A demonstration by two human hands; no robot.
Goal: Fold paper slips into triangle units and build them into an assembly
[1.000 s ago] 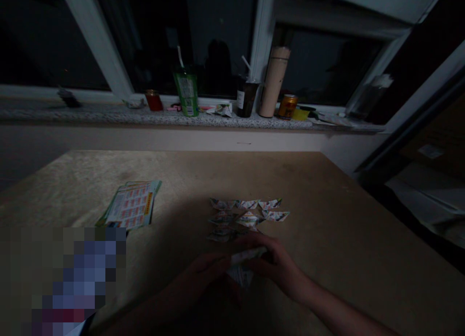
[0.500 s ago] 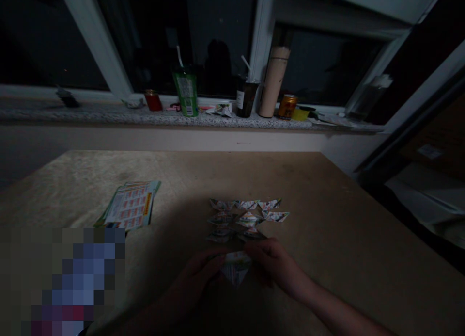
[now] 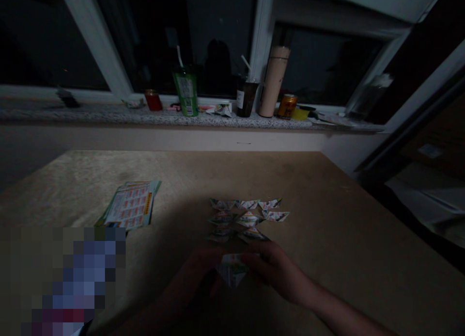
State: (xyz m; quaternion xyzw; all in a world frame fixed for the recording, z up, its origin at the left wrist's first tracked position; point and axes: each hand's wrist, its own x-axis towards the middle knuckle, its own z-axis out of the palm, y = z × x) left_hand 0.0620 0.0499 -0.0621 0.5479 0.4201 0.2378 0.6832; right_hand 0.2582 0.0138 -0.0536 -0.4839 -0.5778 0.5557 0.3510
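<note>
Both of my hands meet over the near middle of a brown table [image 3: 327, 219]. My left hand [image 3: 198, 273] and my right hand [image 3: 274, 270] pinch a small folded piece of printed paper [image 3: 232, 270] between their fingers, its point hanging down. Just beyond the hands, several similar folded paper pieces [image 3: 247, 217] lie in rows on the table. The light is dim and the fingers show only in part.
A stack of printed leaflets [image 3: 131, 207] lies on the table to the left. A blurred patch covers the lower left corner. On the windowsill [image 3: 72, 114] at the back stand a green cup [image 3: 186, 91], a dark cup [image 3: 246, 97], a tall beige flask [image 3: 273, 81] and cans.
The folded paper has turned in my hands from a flat edge-on hold to a downward-pointing shape, and both hands have drawn slightly closer to me.
</note>
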